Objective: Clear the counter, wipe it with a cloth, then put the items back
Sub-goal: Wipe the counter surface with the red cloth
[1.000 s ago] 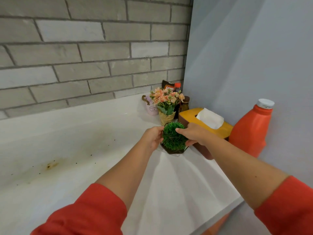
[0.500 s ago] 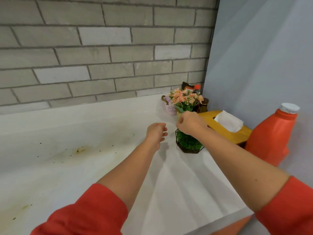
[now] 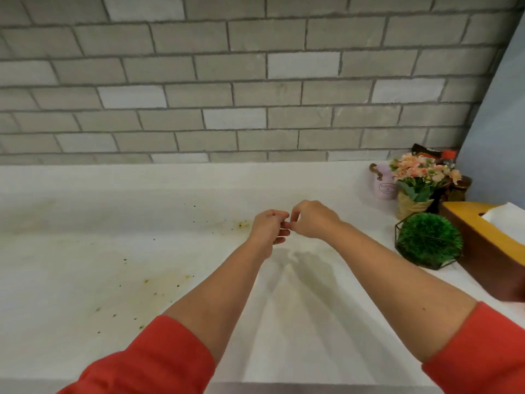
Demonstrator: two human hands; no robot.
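A grey brick wall (image 3: pixel 227 81) is filling the upper half of the view, and below it the white counter (image 3: pixel 85 251) is stretching from edge to edge, meeting a pale blue side wall (image 3: pixel 500 123) at the right. Two bare forearms in pushed-up red sleeves (image 3: pixel 147 362) are reaching forward over the middle of the counter. Items are standing grouped in the right-hand corner. Nearest the front, a brown tissue box (image 3: pixel 488 245) with a yellow top is sitting at the right edge, a white tissue (image 3: pixel 508 220) poking out of it. Just beside it, on its left, a wire-framed green ball plant (image 3: pixel 429 240) is resting on the counter. Behind that, a bunch of pink flowers (image 3: pixel 420 172) is standing in a burlap-wrapped pot (image 3: pixel 412 206), with a small lilac pot (image 3: pixel 385 189) just to its left and dark bottles (image 3: pixel 461 189) tucked behind against the corner. The left hand (image 3: pixel 268 228) and right hand (image 3: pixel 312 220) are meeting above the bare middle of the counter, well apart from the items. The left fingers (image 3: pixel 284 231) are lying loosely curled; the right hand's are curling in and touching them, and whether they are pinching anything I cannot tell. Yellowish stains (image 3: pixel 241 224) and dark specks (image 3: pixel 119 285) are dotting the surface to the left of the hands.
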